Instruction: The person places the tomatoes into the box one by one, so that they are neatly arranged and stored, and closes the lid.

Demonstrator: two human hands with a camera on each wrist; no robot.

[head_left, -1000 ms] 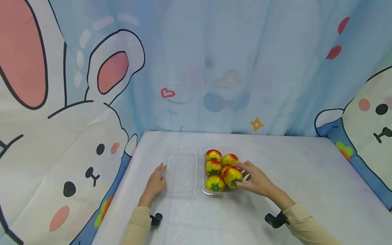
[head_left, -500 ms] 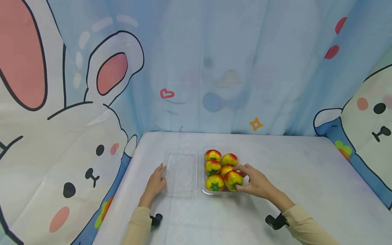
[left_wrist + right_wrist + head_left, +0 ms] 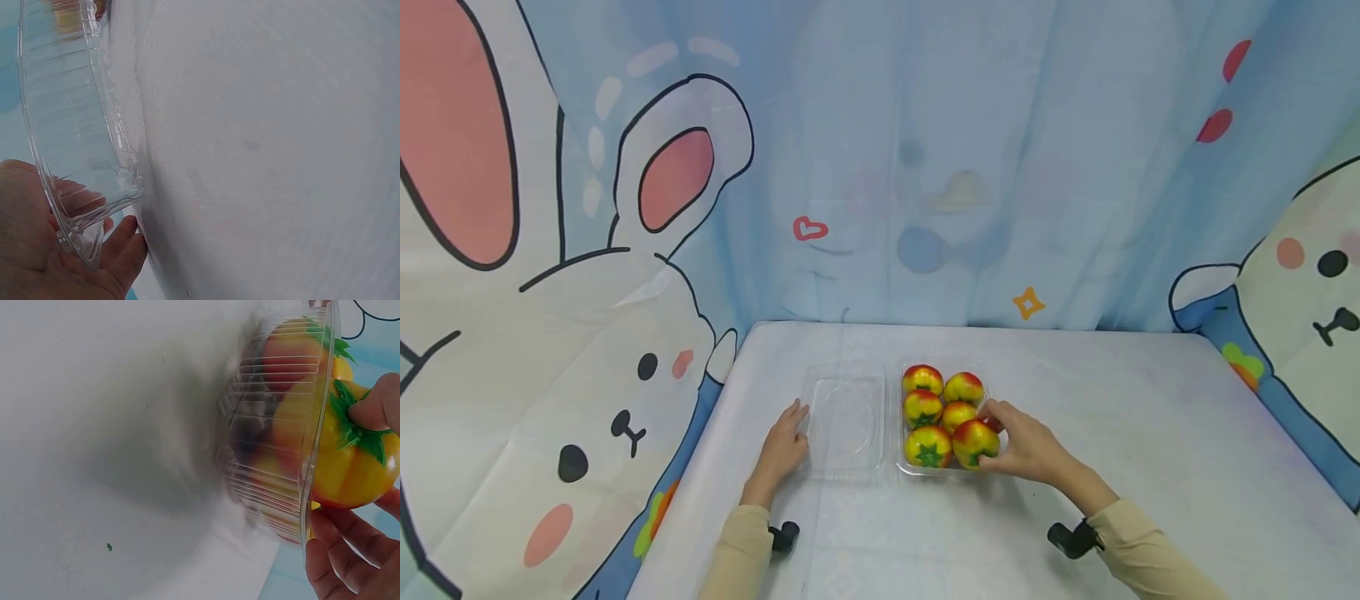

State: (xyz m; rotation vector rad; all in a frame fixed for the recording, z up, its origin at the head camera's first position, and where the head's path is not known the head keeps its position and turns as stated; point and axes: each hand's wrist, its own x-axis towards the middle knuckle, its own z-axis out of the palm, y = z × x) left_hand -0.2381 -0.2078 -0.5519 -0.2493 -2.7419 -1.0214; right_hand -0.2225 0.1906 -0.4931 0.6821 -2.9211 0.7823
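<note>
My right hand (image 3: 1026, 446) pinches a yellow-and-red persimmon (image 3: 975, 442) between thumb and fingers, at the near right corner of a clear plastic box (image 3: 936, 472). In the right wrist view the thumb presses by the green calyx (image 3: 359, 431), and the lower part of the fruit sits inside the box wall. Several more persimmons (image 3: 922, 408) fill the rest of the box. My left hand (image 3: 782, 450) rests against the left edge of the clear lid (image 3: 846, 425), fingers fairly straight. Through the plastic in the left wrist view, some of its fingers (image 3: 128, 247) show touching the lid corner.
Box and lid lie side by side on a white-covered table (image 3: 1112, 400). Behind the table hangs a blue curtain (image 3: 925, 167) printed with cartoon animals. A small green scrap (image 3: 109, 547) lies on the cloth in the right wrist view.
The right hand has lowered the persimmon and shifted it slightly right into the near right corner of the box; the fruit behind it shows more. My left hand stays in place.
</note>
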